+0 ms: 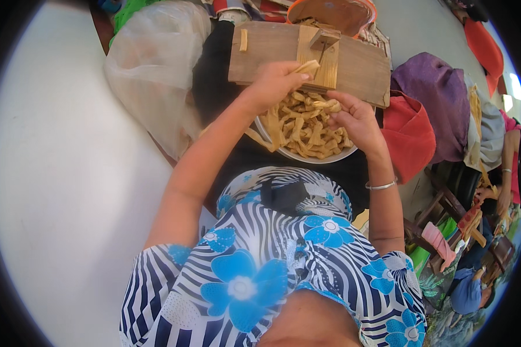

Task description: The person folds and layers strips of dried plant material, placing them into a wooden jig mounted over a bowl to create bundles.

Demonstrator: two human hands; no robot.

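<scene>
My left hand (275, 84) is closed around a folded tan strip (308, 68) that looks like tofu skin, held over the near edge of a wooden board (266, 55). On the board a small wooden block (325, 38) carries a thin metal rod. My right hand (356, 118) pinches a tan knot (328, 106) just above a round metal bowl (328, 160). Many knotted tan strips (312, 130) fill the bowl, and the board covers its far part. A longer strip (259, 139) hangs over the bowl's left rim, partly hidden behind my left forearm.
A translucent plastic bag (153, 69) stands left of the board. Behind it is an orange-rimmed container (353, 11). To the right are a red cloth (408, 136), a purple cloth (431, 104) and wooden stools (440, 199). Other people's hands (495, 199) work at the far right.
</scene>
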